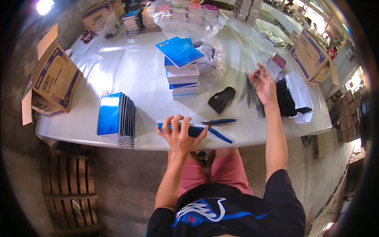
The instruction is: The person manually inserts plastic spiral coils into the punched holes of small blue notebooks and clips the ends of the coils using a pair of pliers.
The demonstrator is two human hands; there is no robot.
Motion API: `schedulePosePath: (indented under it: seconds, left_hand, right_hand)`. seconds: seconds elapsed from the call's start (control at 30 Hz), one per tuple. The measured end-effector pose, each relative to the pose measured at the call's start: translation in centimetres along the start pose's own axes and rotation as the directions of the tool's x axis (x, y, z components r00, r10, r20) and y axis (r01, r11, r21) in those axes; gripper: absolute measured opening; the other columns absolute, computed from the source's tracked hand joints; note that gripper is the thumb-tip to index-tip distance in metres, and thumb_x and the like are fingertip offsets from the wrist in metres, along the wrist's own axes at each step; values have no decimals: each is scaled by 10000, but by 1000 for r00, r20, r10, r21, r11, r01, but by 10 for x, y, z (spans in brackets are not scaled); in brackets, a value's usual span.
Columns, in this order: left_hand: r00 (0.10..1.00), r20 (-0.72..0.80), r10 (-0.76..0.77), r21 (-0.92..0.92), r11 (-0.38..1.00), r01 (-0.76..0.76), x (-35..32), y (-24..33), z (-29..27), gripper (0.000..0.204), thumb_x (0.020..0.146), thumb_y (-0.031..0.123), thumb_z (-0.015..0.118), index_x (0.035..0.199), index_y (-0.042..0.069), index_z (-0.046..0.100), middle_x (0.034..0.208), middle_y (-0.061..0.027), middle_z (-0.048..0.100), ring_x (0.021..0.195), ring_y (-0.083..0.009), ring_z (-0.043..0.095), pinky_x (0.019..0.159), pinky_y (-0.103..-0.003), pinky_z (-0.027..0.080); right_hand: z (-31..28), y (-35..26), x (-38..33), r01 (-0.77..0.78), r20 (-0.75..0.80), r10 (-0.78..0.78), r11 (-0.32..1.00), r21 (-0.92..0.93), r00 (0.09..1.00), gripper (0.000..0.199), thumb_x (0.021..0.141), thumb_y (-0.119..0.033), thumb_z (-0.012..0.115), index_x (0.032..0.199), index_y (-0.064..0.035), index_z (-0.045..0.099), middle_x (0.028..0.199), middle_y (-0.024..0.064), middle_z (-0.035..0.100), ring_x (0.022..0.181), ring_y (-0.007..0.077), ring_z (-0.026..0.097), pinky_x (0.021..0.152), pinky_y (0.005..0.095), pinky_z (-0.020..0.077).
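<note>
Notebook (196, 130), head view: six o'clock on the table (152, 100), gripped lengthwise by the left hand (178, 136). Probably light, flexible, slick-covered; best held by its edges. Right hand (265, 87), two o'clock, half-curled; cannot tell if holding anything.

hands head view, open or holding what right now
Left hand: closed on a blue notebook.
Right hand: open, fingers loosely curled, near the wire coils; nothing visibly held.

The wearer's two hands (179, 134) (264, 87), one pair of pliers (222, 121), at least three notebook stacks (108, 116) and three cardboard boxes (57, 81)
</note>
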State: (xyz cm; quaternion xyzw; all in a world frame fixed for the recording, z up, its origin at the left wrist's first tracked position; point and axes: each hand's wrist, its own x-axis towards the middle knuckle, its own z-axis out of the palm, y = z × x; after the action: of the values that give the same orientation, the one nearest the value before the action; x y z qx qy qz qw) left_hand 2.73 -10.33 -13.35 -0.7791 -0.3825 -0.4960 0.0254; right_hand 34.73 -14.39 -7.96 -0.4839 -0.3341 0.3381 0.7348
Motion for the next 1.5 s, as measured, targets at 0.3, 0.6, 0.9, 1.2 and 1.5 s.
schedulePosePath:
  seconds: [0.3, 0.6, 0.9, 1.2, 1.5]
  left_hand:
    - [1000, -10, 25, 8, 1000, -25, -3, -4, -2, 451, 569, 439, 801, 840, 154, 582, 967, -28, 520, 1049, -296, 440, 922, -481, 267]
    - [1000, -10, 27, 3, 1000, -27, -7, -5, -2, 446, 568, 435, 796, 843, 154, 588, 973, -29, 518, 1050, -298, 433, 929, -486, 263]
    - [1000, -16, 17, 22, 1000, -17, -3, -3, 1, 435, 579, 434, 791, 845, 157, 585, 975, -31, 522, 1052, -303, 435, 938, -492, 264]
    - [1000, 16, 12, 26, 1000, -12, -6, -5, 0, 464, 582, 450, 800, 865, 153, 584, 993, -38, 515, 1080, -304, 422, 953, -505, 257]
    - [1000, 17, -8, 3, 1000, 8, -8, -6, 5, 481, 576, 528, 790, 841, 166, 616, 1008, -14, 532, 1105, -278, 421, 973, -558, 195]
  right_hand:
    - [3, 11, 4, -28, 43, 30, 999, -44, 999, 267, 981, -161, 460, 1237, -88, 479, 941, 21, 552, 904, 145, 583, 902, 343, 480]
    - [-12, 16, -2, 54, 119, -101, 936, 348, 988, 301, 953, -131, 498, 1251, -90, 479, 996, 35, 556, 977, 163, 567, 989, 406, 441]
    - [22, 2, -2, -42, 255, 12, 993, 111, 967, 320, 978, -196, 456, 1283, -115, 506, 878, 3, 537, 917, 132, 549, 936, 352, 434]
    - [41, -22, -34, -174, -178, -82, 51, -983, 981, 372, 920, -461, 506, 1106, -167, 639, 963, 212, 668, 920, 406, 630, 807, 451, 489]
    - [37, 25, -73, -399, -402, 24, -77, -914, 915, 610, 825, -584, 561, 842, 11, 693, 869, 270, 659, 854, 423, 648, 773, 477, 514]
